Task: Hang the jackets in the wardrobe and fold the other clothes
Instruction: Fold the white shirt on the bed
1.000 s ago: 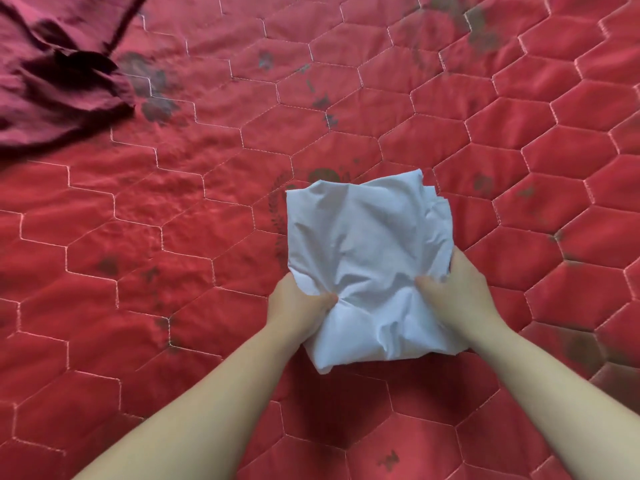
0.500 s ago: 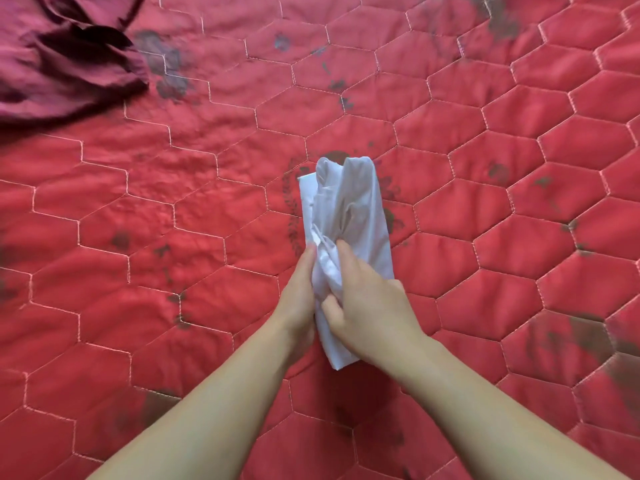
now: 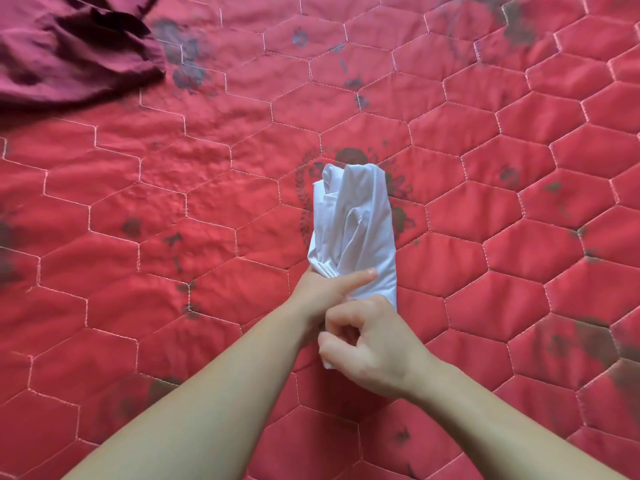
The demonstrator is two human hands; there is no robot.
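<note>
White garment (image 3: 360,223), thin, light and limp, sits folded narrow just beyond both hands: left hand (image 3: 322,292) grips its near edge, right hand (image 3: 367,344) pinches the lower end; likely unfolds unless held across all layers.

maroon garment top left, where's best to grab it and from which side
Judging by its pose, take the maroon garment at its near right edge, where the cloth bunches into raised folds over the red quilt. Come from the right and above with the fingers pinching a fold; the rest runs out of frame, so other edges cannot be judged.
</note>
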